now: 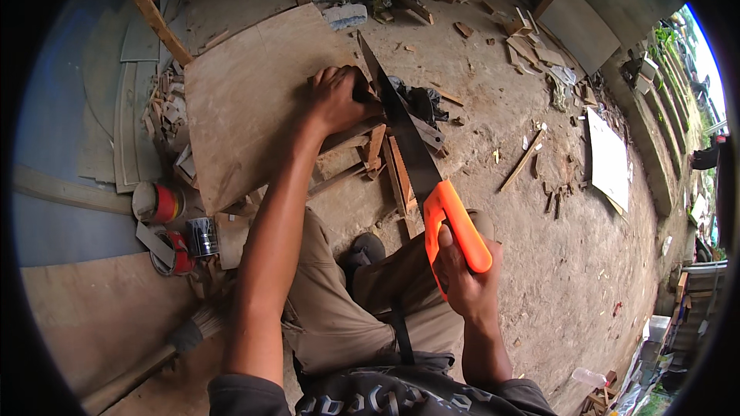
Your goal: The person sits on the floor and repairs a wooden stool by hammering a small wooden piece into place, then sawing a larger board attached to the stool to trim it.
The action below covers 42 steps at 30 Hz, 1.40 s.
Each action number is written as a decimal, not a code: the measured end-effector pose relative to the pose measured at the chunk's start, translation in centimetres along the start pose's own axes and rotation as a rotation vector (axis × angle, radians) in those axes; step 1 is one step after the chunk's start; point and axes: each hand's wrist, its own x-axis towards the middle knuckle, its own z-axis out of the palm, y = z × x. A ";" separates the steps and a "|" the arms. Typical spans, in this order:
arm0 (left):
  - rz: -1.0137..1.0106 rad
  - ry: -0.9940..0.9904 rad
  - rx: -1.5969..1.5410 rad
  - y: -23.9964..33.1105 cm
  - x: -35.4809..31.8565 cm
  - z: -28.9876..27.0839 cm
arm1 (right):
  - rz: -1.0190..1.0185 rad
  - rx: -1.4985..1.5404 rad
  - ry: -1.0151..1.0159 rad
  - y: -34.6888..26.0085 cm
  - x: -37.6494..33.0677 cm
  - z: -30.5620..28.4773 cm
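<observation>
My right hand (467, 273) is wrapped round the orange handle of a handsaw (460, 225). The saw's long dark blade slants up and away to the left, its tip beyond the far right part of a plywood board (258, 96). My left hand (343, 98) rests on the right edge of that board, close beside the blade. Its fingers are curled in, and whatever they grip is hidden under them. Below the board's edge stands a wooden frame (398, 173) of narrow bars, partly covered by the saw and my arm.
Left of my arm stand red tins (166, 204) and a dark can (203, 237). A brush (196, 329) lies lower left. Concrete blocks (344, 15) sit beyond the board. Wood scraps (532, 54) and a white panel (607, 160) lie on the floor at right.
</observation>
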 end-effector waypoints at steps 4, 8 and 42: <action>0.010 0.067 -0.036 -0.2 -0.3 0.5 | 0.066 -0.026 0.008 -0.6 1.4 0.6; -0.017 0.016 -0.145 0.1 -0.1 0.2 | 0.058 -0.011 -0.018 -0.3 2.7 0.6; 0.086 0.166 -0.043 -0.4 -0.2 1.6 | -0.023 -0.050 0.036 2.3 -1.3 -1.1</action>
